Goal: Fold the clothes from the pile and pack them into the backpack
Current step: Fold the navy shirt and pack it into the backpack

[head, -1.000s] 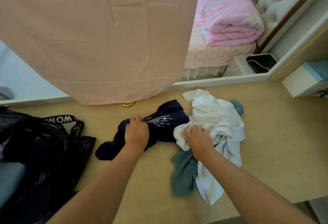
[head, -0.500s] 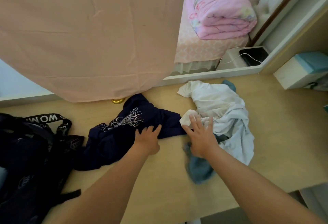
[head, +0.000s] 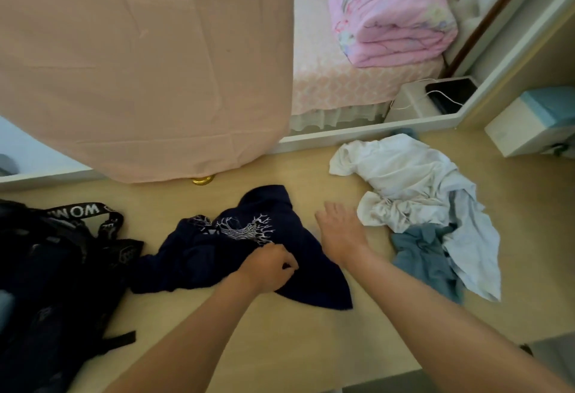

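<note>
While the navy shirt (head: pixel 242 252) lies crumpled on the table (head: pixel 311 330), folding looks barely begun.
The left hand (head: pixel 269 266) pinches the shirt's cloth with curled fingers; the right hand (head: pixel 340 231) is flat with fingers spread, at the shirt's right edge, holding nothing. The shirt sits between the backpack (head: pixel 56 268) on the left and the pile (head: pixel 413 193) of white, pale blue and teal clothes on the right, apart from the pile. Nothing folded shows anywhere, and whether the backpack holds any clothes cannot be told, so spreading, folding and packing this shirt, then the pile, seem left.
</note>
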Demonstrator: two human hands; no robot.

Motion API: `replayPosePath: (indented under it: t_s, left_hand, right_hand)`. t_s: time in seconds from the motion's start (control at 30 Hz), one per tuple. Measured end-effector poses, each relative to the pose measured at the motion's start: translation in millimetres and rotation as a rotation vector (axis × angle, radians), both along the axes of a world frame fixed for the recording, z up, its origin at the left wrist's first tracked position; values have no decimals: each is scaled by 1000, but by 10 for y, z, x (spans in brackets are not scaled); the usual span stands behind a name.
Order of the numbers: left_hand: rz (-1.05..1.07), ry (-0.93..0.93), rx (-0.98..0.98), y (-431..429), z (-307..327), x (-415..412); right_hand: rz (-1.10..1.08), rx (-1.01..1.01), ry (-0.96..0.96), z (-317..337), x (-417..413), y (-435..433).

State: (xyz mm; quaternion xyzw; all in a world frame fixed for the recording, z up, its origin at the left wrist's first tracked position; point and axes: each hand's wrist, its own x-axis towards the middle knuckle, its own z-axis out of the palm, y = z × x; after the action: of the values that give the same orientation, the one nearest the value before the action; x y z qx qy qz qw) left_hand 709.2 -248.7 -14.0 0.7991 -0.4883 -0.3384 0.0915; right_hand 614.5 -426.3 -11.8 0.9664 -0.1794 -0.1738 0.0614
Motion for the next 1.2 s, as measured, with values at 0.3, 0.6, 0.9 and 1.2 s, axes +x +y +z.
replayPosePath:
  t_s: [0.3,0.6,0.9,1.2]
  left_hand:
    - [427,-468,146,1272,-6,417]
    - [630,-205,-8,2029,21,291]
    - [751,4,-43,2317,234,505]
    - [601,174,-82,2292,336,790]
  right_hand:
    - [214,412,143,-75,362,1049]
    - [28,481,-114,173,737,1750]
    - [-93,446,250,52,683,2279]
    - [-140,742,-320,603,923,2230]
